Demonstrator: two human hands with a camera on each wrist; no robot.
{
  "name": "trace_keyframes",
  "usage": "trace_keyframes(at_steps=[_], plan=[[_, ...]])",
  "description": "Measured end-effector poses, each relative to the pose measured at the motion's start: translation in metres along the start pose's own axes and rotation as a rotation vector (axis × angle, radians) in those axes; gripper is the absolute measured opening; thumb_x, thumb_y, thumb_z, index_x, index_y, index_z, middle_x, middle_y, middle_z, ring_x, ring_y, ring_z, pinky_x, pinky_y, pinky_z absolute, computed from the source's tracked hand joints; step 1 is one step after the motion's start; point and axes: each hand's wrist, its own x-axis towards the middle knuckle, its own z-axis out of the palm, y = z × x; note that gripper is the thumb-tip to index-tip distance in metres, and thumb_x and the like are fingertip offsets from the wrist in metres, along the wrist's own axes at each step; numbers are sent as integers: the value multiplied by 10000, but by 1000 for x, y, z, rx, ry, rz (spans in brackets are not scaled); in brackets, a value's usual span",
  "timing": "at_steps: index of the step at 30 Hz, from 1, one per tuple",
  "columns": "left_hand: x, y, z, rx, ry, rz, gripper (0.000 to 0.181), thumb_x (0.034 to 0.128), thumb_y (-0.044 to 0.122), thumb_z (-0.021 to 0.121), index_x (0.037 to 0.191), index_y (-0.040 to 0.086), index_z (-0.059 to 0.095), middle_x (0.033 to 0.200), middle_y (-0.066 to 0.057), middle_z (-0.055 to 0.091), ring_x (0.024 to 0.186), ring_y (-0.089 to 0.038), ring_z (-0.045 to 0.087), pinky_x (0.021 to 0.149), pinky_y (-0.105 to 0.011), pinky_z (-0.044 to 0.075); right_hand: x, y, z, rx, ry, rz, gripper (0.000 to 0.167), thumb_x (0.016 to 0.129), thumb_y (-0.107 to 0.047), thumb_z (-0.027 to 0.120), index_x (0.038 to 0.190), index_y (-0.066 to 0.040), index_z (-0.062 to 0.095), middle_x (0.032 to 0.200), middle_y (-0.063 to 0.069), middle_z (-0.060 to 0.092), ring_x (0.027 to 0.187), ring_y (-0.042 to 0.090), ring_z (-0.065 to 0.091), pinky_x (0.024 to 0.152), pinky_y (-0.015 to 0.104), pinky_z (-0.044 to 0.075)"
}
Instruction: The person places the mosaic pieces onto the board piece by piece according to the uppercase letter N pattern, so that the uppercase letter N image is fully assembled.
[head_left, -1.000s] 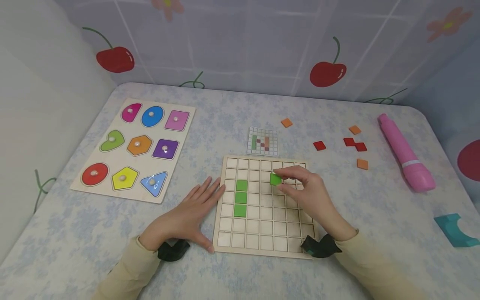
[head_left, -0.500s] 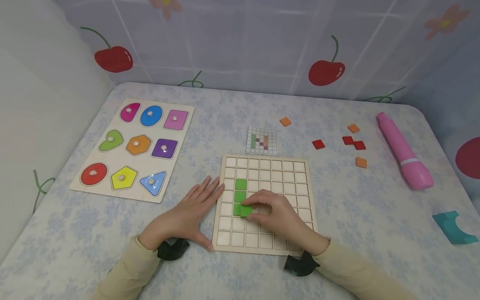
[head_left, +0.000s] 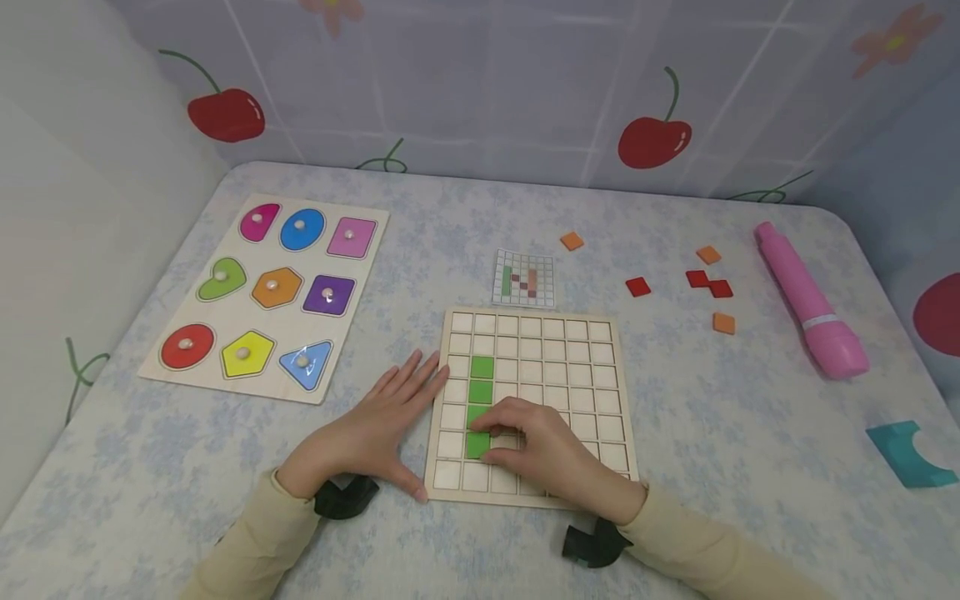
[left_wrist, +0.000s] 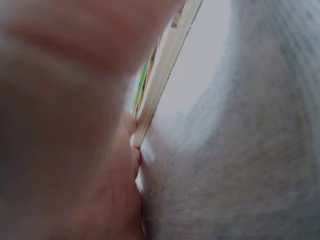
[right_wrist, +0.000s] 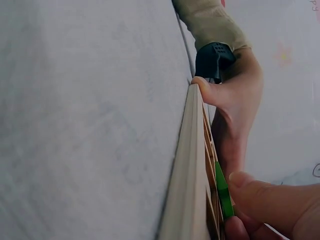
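A wooden grid board lies on the cloth-covered table. My right hand, above the board, pinches a green square tile between thumb and fingers at the second column. Directly above that tile, other green tiles sit in the same column; the lowest of these is partly covered by my fingers. My left hand rests with fingers spread against the board's left edge, thumb near its lower left corner. The right wrist view shows a green tile at the thumb and fingertips.
A small pattern card lies behind the board. Orange tiles and red tiles are scattered at the back right. A pink microphone-shaped toy and a teal arch block lie right. A knobbed shape puzzle lies left.
My right hand has carried the green tile from the board's upper right to the lower left, below the other green tiles. The left hand has stayed put.
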Motion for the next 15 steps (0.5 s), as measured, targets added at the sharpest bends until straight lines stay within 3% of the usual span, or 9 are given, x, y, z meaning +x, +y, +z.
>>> trace_keyframes(at_steps=[15], plan=[[0, 1, 0, -1, 2, 6, 1366, 543, 653, 781, 1498, 22, 36, 1544, -147, -63, 1383, -297, -122, 1077, -505, 5, -2, -3, 0, -41, -6, 6, 267, 769, -36, 762, 1016, -115, 698, 957, -69, 641, 844, 47, 577, 738, 236, 484]])
